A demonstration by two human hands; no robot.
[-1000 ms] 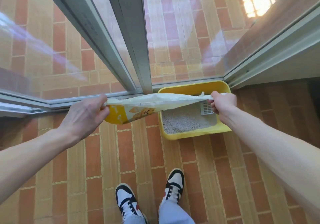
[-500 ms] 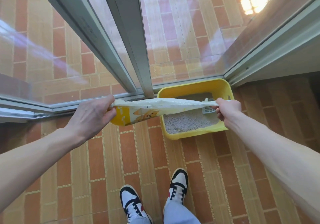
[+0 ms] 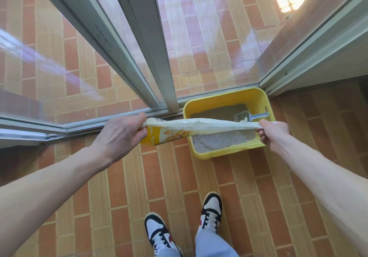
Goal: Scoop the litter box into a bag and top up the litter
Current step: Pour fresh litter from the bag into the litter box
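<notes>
Where both hands pinch: litter bag [image 3: 199, 124].

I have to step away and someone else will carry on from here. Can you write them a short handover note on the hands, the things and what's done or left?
Left hand: pinching the left end of the litter bag.
Right hand: pinching the bag's right end, so its top edge is pulled taut between the two.
The bag hangs over the front of the yellow litter box, which sits on the tiled floor in the corner by the glass door.
A grey scoop lies inside the box on the litter.
Whether scooping is done cannot be told. No litter is pouring yet; the top-up is left.
</notes>
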